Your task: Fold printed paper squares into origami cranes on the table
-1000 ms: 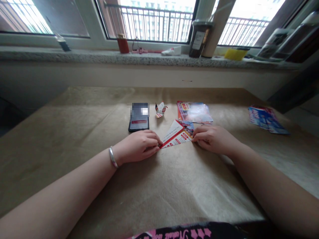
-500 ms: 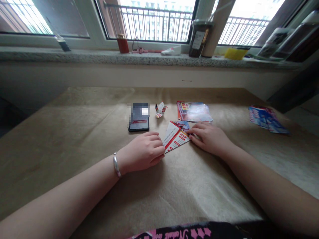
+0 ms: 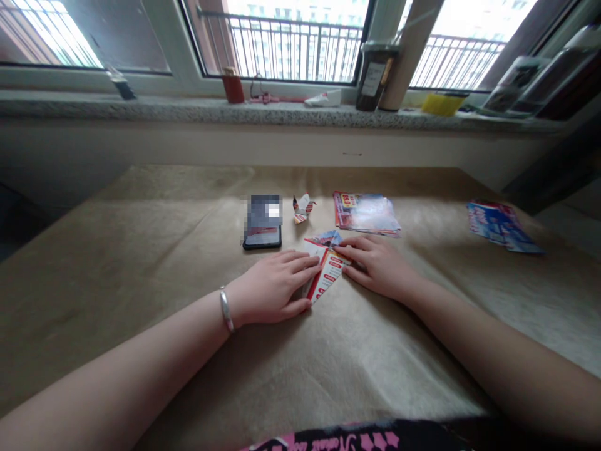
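Note:
A folded flyer (image 3: 331,270), white, red and yellow with printed labels, lies on the table between my hands. A blue printed part (image 3: 327,238) shows at its far side. My left hand (image 3: 277,285) rests flat across the flyer's left side, fingers stretched out and apart, covering part of it. From the right, my right hand (image 3: 378,262) touches the flyer's right corner, with the fingertips on top and the thumb lower down, apart from them. Beyond the flyer stands a small folded paper figure (image 3: 303,209). A phone (image 3: 263,225) lies beyond my left hand.
A stack of colourful flyers (image 3: 369,213) lies behind my right hand. More blue flyers (image 3: 504,227) are at the table's far right. On the windowsill (image 3: 178,111) stand a red container (image 3: 233,88), a dark jar (image 3: 373,78) and a yellow item (image 3: 442,104).
The flyer has turned, its near end swinging toward me. My left hand has spread its fingers onto it, and my right hand has shifted left with the corner.

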Available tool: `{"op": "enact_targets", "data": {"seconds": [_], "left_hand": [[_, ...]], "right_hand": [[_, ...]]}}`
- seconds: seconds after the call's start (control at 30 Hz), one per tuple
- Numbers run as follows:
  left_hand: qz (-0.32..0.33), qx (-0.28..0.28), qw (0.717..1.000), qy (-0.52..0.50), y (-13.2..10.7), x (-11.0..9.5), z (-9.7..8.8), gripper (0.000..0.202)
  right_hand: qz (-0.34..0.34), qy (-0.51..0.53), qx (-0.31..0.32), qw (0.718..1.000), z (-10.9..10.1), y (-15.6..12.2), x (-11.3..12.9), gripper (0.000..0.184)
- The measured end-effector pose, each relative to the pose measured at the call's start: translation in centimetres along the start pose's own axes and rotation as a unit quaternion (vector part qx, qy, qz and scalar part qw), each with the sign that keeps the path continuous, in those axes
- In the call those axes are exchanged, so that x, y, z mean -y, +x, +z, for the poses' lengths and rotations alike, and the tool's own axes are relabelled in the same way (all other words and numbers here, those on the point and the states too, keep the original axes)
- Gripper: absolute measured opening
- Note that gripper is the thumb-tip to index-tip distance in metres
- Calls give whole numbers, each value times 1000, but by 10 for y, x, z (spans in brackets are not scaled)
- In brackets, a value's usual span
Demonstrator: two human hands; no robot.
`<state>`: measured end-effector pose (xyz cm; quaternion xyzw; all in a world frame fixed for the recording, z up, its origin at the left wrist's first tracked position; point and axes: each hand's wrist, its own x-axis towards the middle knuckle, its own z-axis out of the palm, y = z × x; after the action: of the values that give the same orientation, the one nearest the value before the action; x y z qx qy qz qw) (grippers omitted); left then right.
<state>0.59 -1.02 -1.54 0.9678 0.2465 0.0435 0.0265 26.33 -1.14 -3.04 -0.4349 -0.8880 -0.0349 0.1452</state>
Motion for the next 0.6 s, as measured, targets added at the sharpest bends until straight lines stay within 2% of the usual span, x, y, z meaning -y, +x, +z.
{"op": "enact_targets", "data": {"seconds": [0.13, 0.3, 0.6], "left_hand": [[1, -8, 1000, -13, -2, -8, -7, 59], [3, -25, 999, -30, -5, -7, -5, 59], [-21, 10, 1000, -14, -2, -6, -2, 68]], "right_hand": [[4, 11, -5, 1000, -2, 2, -1, 37], [3, 37, -7, 999, -3, 2, 3, 35], [44, 127, -30, 991, -1, -1, 1, 37]]}}
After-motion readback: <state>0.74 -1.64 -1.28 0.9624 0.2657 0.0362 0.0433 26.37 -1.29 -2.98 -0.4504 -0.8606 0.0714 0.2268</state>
